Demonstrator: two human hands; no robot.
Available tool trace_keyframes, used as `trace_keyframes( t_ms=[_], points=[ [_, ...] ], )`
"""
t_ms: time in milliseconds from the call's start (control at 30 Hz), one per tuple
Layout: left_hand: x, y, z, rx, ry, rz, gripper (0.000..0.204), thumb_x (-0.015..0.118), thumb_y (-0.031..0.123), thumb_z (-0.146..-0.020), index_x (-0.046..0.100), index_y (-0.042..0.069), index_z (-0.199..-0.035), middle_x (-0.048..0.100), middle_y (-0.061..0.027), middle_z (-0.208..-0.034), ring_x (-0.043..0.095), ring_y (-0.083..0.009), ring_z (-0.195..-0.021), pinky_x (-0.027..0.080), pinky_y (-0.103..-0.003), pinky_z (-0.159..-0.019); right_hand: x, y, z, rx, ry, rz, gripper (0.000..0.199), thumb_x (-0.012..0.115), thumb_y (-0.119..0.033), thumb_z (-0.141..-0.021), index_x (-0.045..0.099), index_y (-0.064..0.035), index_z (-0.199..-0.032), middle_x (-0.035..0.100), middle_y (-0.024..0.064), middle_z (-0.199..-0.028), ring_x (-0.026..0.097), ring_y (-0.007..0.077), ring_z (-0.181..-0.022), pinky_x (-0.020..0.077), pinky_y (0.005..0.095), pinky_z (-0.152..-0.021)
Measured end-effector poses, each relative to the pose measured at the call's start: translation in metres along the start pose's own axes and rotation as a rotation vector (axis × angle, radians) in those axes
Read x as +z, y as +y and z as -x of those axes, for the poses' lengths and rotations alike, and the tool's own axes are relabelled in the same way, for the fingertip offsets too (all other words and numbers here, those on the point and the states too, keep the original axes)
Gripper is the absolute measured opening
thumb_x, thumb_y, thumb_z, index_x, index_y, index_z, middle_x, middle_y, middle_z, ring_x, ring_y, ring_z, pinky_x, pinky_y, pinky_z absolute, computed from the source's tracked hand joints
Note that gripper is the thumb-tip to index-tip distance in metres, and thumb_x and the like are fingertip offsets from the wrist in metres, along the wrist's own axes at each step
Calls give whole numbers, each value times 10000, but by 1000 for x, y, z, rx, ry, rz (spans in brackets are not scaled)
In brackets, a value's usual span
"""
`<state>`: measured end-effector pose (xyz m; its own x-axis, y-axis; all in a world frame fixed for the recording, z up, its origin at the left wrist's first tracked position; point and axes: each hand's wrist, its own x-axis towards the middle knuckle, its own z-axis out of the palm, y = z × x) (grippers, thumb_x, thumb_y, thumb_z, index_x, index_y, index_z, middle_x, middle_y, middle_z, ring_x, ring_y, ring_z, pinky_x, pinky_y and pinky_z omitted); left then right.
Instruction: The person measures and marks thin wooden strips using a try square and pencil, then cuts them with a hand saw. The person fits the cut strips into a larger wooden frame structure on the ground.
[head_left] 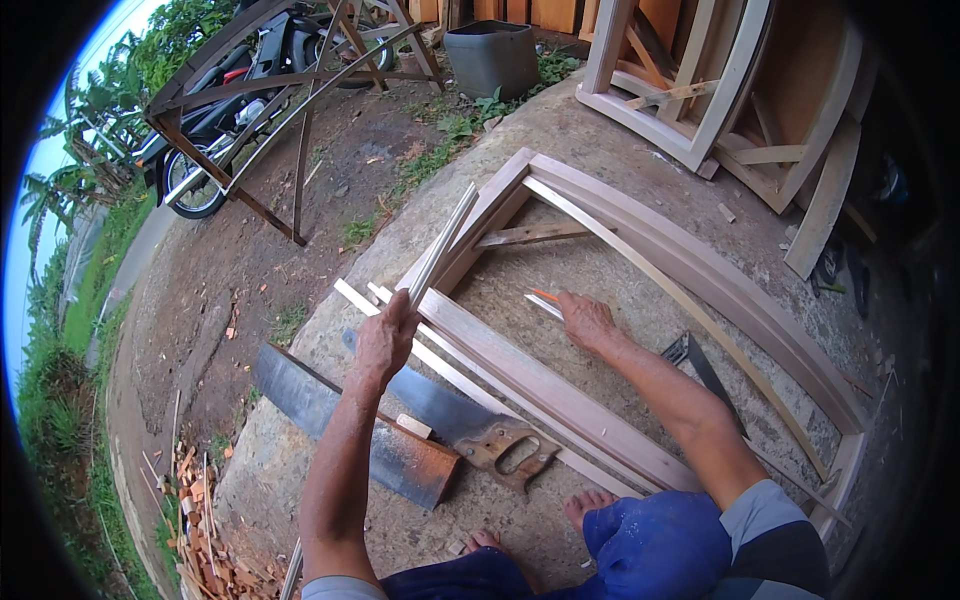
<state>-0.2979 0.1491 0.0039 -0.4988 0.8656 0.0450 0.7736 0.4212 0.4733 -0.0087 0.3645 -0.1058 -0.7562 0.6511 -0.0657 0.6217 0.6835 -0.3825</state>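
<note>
Left hand (388, 335) grips a thin wooden strip (443, 243) angled far-left; right hand (585, 320) pinches an orange-tipped pencil (543, 300) over the arched wooden frame (700, 275); handsaw (470, 425) lies near.

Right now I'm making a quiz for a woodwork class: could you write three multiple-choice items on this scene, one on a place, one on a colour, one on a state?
1. Where does the handsaw lie?
A. on the concrete beside the wooden frame
B. on the motorcycle
C. in the bucket

2. What colour are the shorts?
A. red
B. blue
C. white

3. What is the left hand doing?
A. lying flat, empty
B. gripping the saw
C. gripping a thin wooden strip

Answers: 1 A, it rests by the frame's near rail; 2 B, blue cloth over the knees; 3 C, fingers closed around the strip.
</note>
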Motion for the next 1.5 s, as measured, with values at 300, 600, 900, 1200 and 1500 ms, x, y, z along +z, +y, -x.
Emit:
trace_keyframes(
  t_ms=[300, 600, 900, 1200, 1500],
  points=[
    [14, 33, -10, 77, -73, -36, 449, 675, 266, -934, 553, 155, -1352, 718, -223, -1093, 683, -452, -1013, 534, -535, -827, 4, -132, -107, 235, 0, -1178, 706, 683, -611, -900, 465, 22, -1123, 568, 220, -989, 646, 300, -857, 537, 429, -641],
    [-30, -32, 59, -131, -266, -68, 245, 675, 209, -956, 572, 37, -1096, 673, -232, -889, 683, -412, -829, 496, -490, -715, -17, -104, -167, 459, 348, -1249, 469, 679, -479, -950, 526, -36, -945, 571, 67, -566, 500, 147, -413, 389, 310, -368],
    [-17, -67, 70, -24, -89, -82, 152, 638, 171, -986, 559, 66, -1061, 660, -234, -870, 650, -476, -845, 486, -527, -687, 21, -95, -221, 443, 227, -913, 905, 495, -464, -1048, 61, 135, -1569, 670, 252, -1019, 670, 246, -600, 568, 376, -578],
    [-23, -73, 58, -97, -111, -133, 174, 644, 171, -982, 584, 87, -1122, 689, -223, -928, 659, -471, -898, 508, -523, -736, 27, -94, -221, 417, 176, -980, 882, 467, -467, -1041, 105, 170, -1533, 635, 350, -1203, 648, 436, -1057, 539, 472, -925],
    [-19, -79, 55, -93, -83, -105, 170, 618, 188, -995, 594, 39, -1075, 656, -214, -842, 652, -430, -792, 480, -488, -689, 22, -101, -216, 453, 255, -932, 841, 524, -440, -1029, 211, 170, -1517, 662, 359, -1119, 691, 441, -1025, 554, 487, -895]
  ],
)
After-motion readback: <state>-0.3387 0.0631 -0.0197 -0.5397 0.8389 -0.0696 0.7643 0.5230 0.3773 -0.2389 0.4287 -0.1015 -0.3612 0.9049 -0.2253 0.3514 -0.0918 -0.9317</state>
